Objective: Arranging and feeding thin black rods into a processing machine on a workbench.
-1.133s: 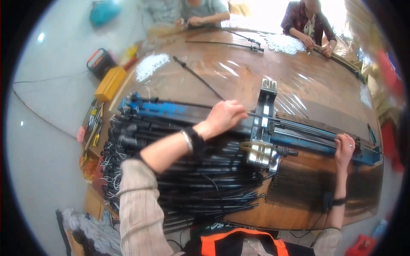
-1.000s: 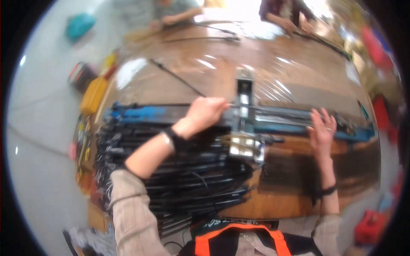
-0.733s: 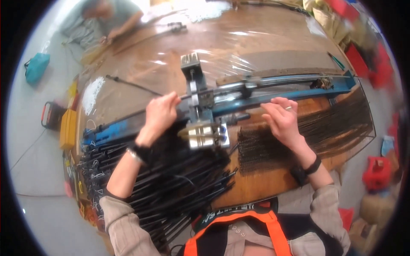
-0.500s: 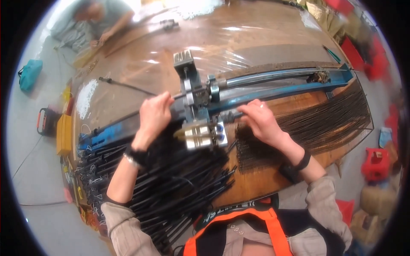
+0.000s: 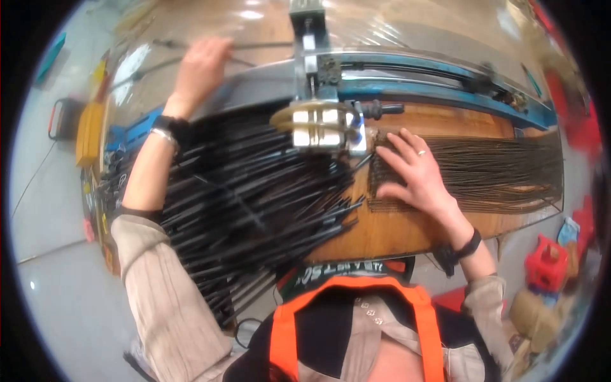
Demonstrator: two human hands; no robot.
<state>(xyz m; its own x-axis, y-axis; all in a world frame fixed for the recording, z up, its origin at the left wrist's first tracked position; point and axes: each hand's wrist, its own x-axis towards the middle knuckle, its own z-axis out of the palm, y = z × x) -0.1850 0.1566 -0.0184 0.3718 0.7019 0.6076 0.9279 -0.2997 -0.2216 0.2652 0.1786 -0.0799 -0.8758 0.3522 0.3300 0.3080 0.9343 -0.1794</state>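
Toward eleven o'clock from the centre, a slim dark rod [image 5: 264, 45] sits over the table [image 5: 334, 243]; it is plain, nearly black, narrow along its length and blurred at its far-left part. Its long axis lies close to level, the right end pointing at three o'clock and the other part sloping down past the hand, between eight and nine. That right end meets the upright metal clamp [image 5: 310, 63] at twelve o'clock; whether it goes inside cannot be told.

The left hand [image 5: 202, 67] is closed around the rod, back of the hand up. The right hand [image 5: 417, 172], near three o'clock, is open with fingers spread and thumb apart, over the near end of a sheaf of thin brown rods [image 5: 499, 156]; contact is unclear.

Below the clamp stands a bright block [image 5: 309, 137] with yellowish tubing [image 5: 286, 116] looped over it. A blue rail [image 5: 388, 87] runs off toward two o'clock. Thick black rods [image 5: 242, 184] are heaped at nine. Farther out are a yellow box [image 5: 90, 135], between nine and ten, and a red container [image 5: 546, 264], between three and four.
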